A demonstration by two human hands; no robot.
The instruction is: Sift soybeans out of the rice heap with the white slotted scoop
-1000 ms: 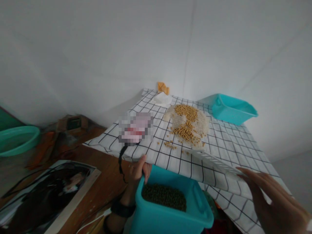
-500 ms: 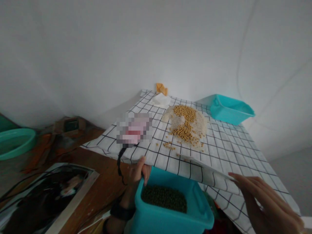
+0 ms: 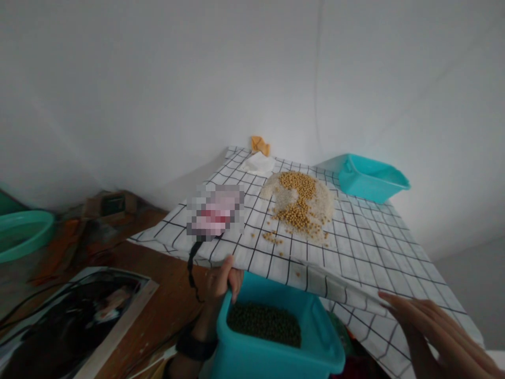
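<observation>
My left hand (image 3: 225, 281) is closed round the rim of a teal plastic bin (image 3: 272, 352), which sits just below the front edge of the table. Small dark green beans (image 3: 265, 322) cover the bin's bottom. At the right, my right hand (image 3: 437, 331) pinches the front edge of a white tablecloth with black grid lines (image 3: 366, 247), and the edge stands up in a fold beside it. Its thumb is partly hidden. On the cloth lies a pile of yellow soybeans (image 3: 298, 216) mixed with pale rice-like grains (image 3: 323, 202); a few beans are scattered toward the front.
A second teal bin (image 3: 373, 181) stands at the back right against the wall. A blurred pink item (image 3: 215, 213) with a black strap lies left of the pile. White tissue (image 3: 258, 163) and an orange cloth (image 3: 260, 146) are behind. A green basin (image 3: 26, 237) is far left.
My right hand has moved slightly right and down, and the raised cloth edge is a little lower. My left hand stays on the bin's rim.
</observation>
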